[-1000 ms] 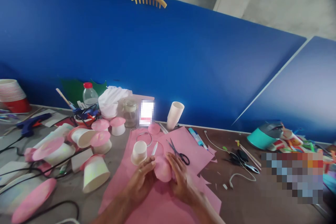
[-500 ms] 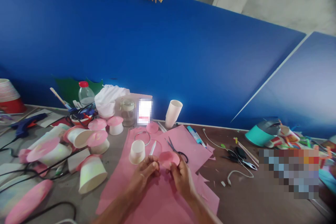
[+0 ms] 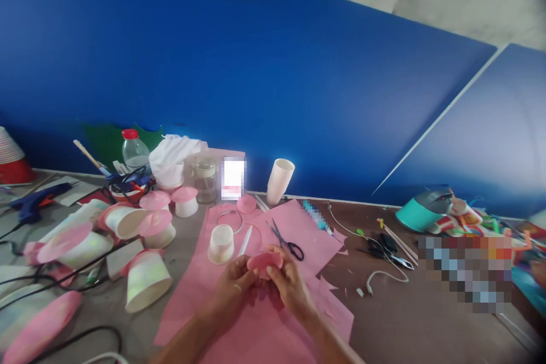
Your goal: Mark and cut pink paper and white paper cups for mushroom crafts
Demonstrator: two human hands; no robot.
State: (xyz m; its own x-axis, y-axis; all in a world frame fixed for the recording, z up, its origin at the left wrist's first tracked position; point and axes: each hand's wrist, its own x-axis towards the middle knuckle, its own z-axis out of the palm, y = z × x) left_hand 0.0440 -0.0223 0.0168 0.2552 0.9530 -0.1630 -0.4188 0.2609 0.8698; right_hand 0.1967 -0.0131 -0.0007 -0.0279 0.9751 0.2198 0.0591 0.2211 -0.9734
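Left hand: your fingers are bent and gripping the left edge of the pink circle. One finger wears a ring.
Right hand: your fingers are gripping the right edge, with the thumb on the near side.
Pink circle: it is between your two hands, tilted, above the big pink paper.
Small cup: it is just past your left fingers, on the paper.
White pen: it lies just past your left fingers, to the right of the cup.
Scissors: they lie just past your right fingers, blades pointing away from you.
Blue marker: it is farther past your right fingers; blurry squares hide any words.
Bright screen: it stands well past your left fingers, too blurred to read.
Pink-topped cups: they are well left of your left fingers, some tipped over.
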